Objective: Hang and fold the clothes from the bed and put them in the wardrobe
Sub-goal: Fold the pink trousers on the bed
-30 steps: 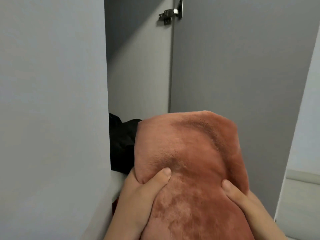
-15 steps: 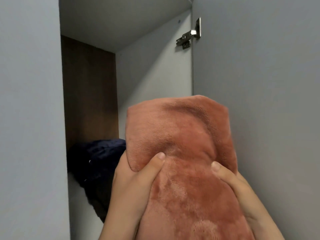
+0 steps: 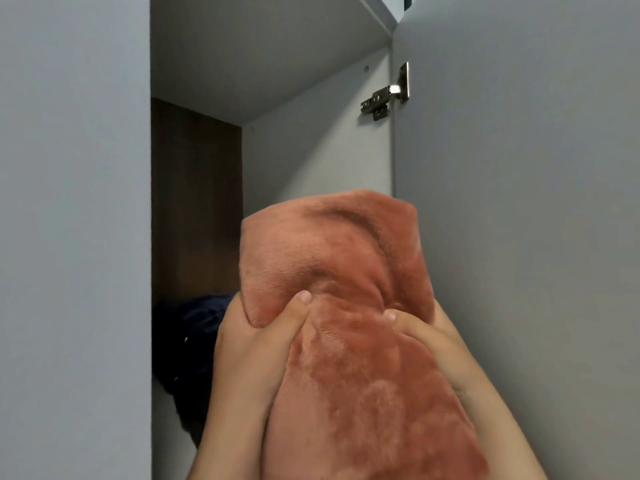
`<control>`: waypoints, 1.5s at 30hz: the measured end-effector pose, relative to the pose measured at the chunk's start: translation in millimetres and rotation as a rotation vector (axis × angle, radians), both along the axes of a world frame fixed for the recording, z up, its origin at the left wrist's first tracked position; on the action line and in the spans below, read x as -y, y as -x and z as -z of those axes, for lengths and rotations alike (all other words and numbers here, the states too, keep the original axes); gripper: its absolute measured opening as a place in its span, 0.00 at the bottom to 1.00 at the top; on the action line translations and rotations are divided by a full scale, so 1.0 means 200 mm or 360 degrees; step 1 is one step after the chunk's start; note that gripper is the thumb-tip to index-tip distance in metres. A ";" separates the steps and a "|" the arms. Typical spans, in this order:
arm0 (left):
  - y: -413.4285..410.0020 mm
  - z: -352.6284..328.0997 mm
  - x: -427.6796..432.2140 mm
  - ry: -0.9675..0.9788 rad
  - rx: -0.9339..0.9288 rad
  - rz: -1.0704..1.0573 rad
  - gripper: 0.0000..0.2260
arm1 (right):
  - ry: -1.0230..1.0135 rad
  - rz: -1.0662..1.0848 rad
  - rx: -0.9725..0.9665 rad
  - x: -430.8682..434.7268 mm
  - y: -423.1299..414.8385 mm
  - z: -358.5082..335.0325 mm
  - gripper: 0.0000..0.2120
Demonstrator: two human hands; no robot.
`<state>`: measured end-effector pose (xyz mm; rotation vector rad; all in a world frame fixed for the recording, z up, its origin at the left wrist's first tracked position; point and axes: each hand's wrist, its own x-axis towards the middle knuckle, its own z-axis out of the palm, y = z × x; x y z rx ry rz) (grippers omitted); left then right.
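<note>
A folded rust-orange plush garment is raised in front of the open wardrobe compartment. My left hand grips its left edge with the thumb pressed into the fabric. My right hand grips its right side, thumb on top. A dark navy garment lies inside the compartment, low at the left, partly hidden behind my left hand and the orange bundle.
The closed grey door stands on the left. The open grey door hangs at the right on a metal hinge. The compartment has a brown back panel and a grey ceiling above.
The view has tilted upward and shifted, showing more of the compartment's ceiling and brown back. Both hands keep their hold on the orange garment, raised toward the opening.
</note>
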<state>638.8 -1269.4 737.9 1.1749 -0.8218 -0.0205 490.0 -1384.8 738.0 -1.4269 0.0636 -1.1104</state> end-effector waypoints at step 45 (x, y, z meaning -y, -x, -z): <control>-1.07 -0.52 0.74 0.0302 -0.1202 -0.0140 0.20 | -0.0795 -0.0608 -0.0395 0.73 -1.37 -0.41 0.14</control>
